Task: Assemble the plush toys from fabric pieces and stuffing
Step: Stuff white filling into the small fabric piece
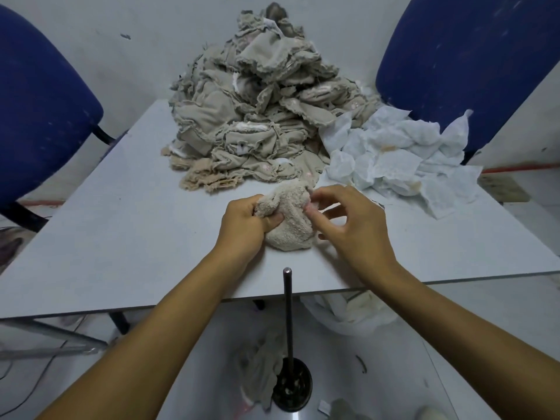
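- Left hand (244, 221) gripping the left side of a cream plush piece (288, 219), thumb curled into the fuzzy fabric.
- Right hand (353, 221) pinching the upper right edge of the same plush piece between thumb and fingertips, other fingers loosely curled.
- Plush piece resting on the pale grey table (127, 231), near the middle of its near half, between both hands.
- Tall heap of beige fabric pieces (254, 116) on the far middle of the table, frayed edges showing.
- Crumpled white sheets (394, 159) just right of the heap, touching it.
- Blue chairs, one at far left (39, 110), one at far right (472, 53).
- Dark upright rod on a round base (289, 344) below the near table edge, with a beige cloth (257, 368) beside it on the floor.
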The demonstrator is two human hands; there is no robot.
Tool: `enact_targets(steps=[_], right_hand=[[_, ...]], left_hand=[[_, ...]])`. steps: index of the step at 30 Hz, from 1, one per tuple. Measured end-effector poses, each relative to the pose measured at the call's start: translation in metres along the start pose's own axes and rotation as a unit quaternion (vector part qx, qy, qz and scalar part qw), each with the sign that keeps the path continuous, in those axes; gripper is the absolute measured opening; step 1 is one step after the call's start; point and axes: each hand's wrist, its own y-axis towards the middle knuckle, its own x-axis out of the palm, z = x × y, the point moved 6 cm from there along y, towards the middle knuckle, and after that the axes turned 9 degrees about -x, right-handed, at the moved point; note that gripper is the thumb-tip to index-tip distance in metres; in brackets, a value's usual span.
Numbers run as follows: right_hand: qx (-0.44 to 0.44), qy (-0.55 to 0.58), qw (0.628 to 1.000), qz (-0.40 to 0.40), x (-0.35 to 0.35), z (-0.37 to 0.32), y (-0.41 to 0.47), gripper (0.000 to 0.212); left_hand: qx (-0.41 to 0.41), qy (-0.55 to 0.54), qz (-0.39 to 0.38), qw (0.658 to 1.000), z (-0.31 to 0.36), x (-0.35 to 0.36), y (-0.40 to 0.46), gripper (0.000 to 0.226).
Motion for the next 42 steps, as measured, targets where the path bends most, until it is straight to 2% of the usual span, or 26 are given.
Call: enact_targets(steps=[3, 5, 7, 9, 11, 12, 15, 17, 19, 20, 21, 22, 23, 24, 25, 26, 27, 28, 30, 32, 33, 34, 36, 37, 40, 42], right_hand=[[-0.022, -0.058, 0.997, -0.036, 0.001, -0.002, 0.002, 0.021], [-0.037, -0.091, 0.993, -0.068, 0.005, -0.005, 0.002, 0.015], [-0.035, -0.093, 0.993, -0.059, 0.004, -0.004, 0.002, 0.009], [0.03, -0.042, 0.998, 0.026, -0.013, 0.008, 0.007, 0.007], [0.121, 0.022, 0.983, 0.133, -0.035, 0.028, 0.01, 0.016], [0.15, 0.032, 0.976, 0.155, -0.042, 0.036, 0.01, 0.021], [0.192, 0.041, 0.977, 0.085, -0.031, 0.046, 0.005, 0.016], [0.204, 0.056, 0.975, 0.059, -0.019, 0.048, -0.001, 0.008], [0.182, 0.044, 0.98, 0.064, -0.017, 0.044, -0.001, 0.014], [0.18, 0.058, 0.98, 0.057, -0.013, 0.04, 0.0, 0.018], [0.197, 0.102, 0.974, 0.043, -0.007, 0.038, 0.001, 0.018], [0.238, 0.18, 0.954, 0.024, 0.004, 0.035, 0.0, 0.017], [0.285, 0.264, 0.922, -0.005, 0.016, 0.032, -0.003, 0.021], [0.324, 0.326, 0.887, -0.028, 0.027, 0.03, -0.005, 0.029], [0.344, 0.348, 0.871, -0.04, 0.033, 0.03, -0.005, 0.038], [0.353, 0.344, 0.869, -0.043, 0.034, 0.031, -0.005, 0.045], [0.352, 0.327, 0.876, -0.041, 0.033, 0.033, -0.004, 0.052], [0.346, 0.298, 0.889, -0.037, 0.031, 0.034, -0.005, 0.059], [0.3, 0.206, 0.931, -0.04, 0.026, 0.035, -0.005, 0.06], [0.214, 0.076, 0.973, -0.051, 0.022, 0.029, -0.003, 0.049], [0.15, 0.008, 0.986, -0.07, 0.022, 0.021, 0.0, 0.043], [0.083, -0.046, 0.991, -0.096, 0.025, 0.013, 0.002, 0.04], [-0.004, -0.105, 0.984, -0.144, 0.035, 0.002, 0.0, 0.038], [-0.027, -0.134, 0.978, -0.157, 0.039, -0.001, -0.002, 0.036], [-0.09, -0.28, 0.945, -0.142, 0.04, -0.008, -0.005, 0.019], [-0.098, -0.302, 0.941, -0.115, 0.034, -0.008, -0.001, 0.017]], left_hand=[[-0.002, 0.013, 0.003, 1.0, -0.003, -0.002, 0.0, 0.024], [0.004, 0.035, -0.006, 0.999, -0.004, -0.002, 0.0, 0.02], [0.0, 0.046, -0.016, 0.999, -0.005, -0.004, 0.0, 0.014], [-0.017, 0.031, 0.029, 0.999, -0.004, -0.022, 0.005, 0.013], [-0.022, 0.045, 0.126, 0.991, -0.001, -0.056, 0.011, 0.024], [-0.021, 0.062, 0.153, 0.986, 0.0, -0.071, 0.013, 0.032], [-0.03, 0.097, 0.144, 0.984, -0.002, -0.083, 0.014, 0.036], [-0.029, 0.061, 0.13, 0.989, -0.003, -0.08, 0.013, 0.032], [0.026, 0.021, 0.17, 0.985, 0.01, -0.077, 0.008, 0.025], [0.108, 0.065, 0.223, 0.967, 0.027, -0.077, -0.002, 0.023], [0.209, 0.146, 0.256, 0.932, 0.046, -0.072, -0.015, 0.022], [0.309, 0.239, 0.235, 0.89, 0.06, -0.056, -0.026, 0.025], [0.381, 0.322, 0.158, 0.852, 0.063, -0.033, -0.035, 0.029], [0.399, 0.391, 0.053, 0.828, 0.058, -0.011, -0.04, 0.035], [0.358, 0.443, -0.053, 0.82, 0.049, 0.004, -0.04, 0.044], [0.283, 0.467, -0.134, 0.827, 0.04, 0.009, -0.038, 0.051], [0.215, 0.444, -0.173, 0.852, 0.033, 0.009, -0.036, 0.054], [0.183, 0.388, -0.166, 0.888, 0.032, 0.005, -0.033, 0.051], [0.173, 0.313, -0.064, 0.931, 0.035, -0.011, -0.028, 0.032], [0.195, 0.378, 0.079, 0.902, 0.039, -0.022, -0.024, 0.014], [0.185, 0.394, 0.113, 0.893, 0.038, -0.023, -0.021, 0.01], [0.149, 0.39, 0.118, 0.901, 0.032, -0.024, -0.016, 0.019], [0.04, 0.339, 0.065, 0.938, 0.016, -0.024, -0.006, 0.042], [0.005, 0.314, 0.039, 0.949, 0.011, -0.023, -0.002, 0.046], [-0.034, 0.161, 0.016, 0.986, 0.006, -0.027, 0.006, 0.038], [-0.044, 0.095, -0.013, 0.994, 0.008, -0.025, 0.008, 0.036]])
